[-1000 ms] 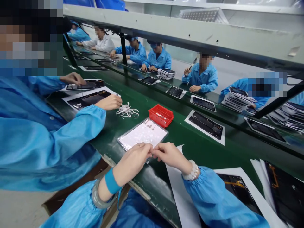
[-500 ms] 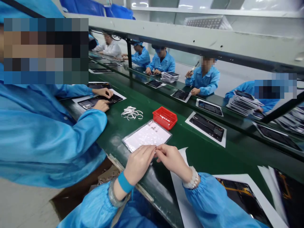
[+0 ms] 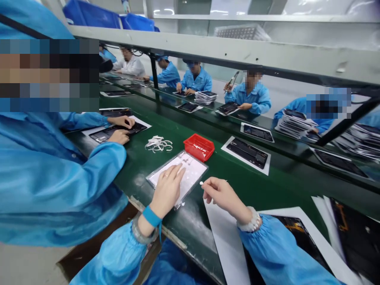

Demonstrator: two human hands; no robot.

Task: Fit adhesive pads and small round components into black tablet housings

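My left hand (image 3: 168,186) lies flat, fingers stretched out, on a clear tray of small white stickers (image 3: 192,168) at the near edge of the green belt. My right hand (image 3: 218,192) is just right of the tray, its thumb and finger pinched on a tiny white sticker (image 3: 201,183). Under my right forearm lies a white sheet (image 3: 225,237) with a dark tablet panel (image 3: 292,227) on it.
A red bin (image 3: 198,147) stands behind the tray, with a pile of white strips (image 3: 158,144) to its left. A neighbour's hands (image 3: 121,128) work on a panel at left. More panels (image 3: 247,152) ride the belt; several people sit opposite.
My hands have parted: the left one moved forward and flattened on the tray, while the right one drew back to the right with a small white sticker pinched in it.
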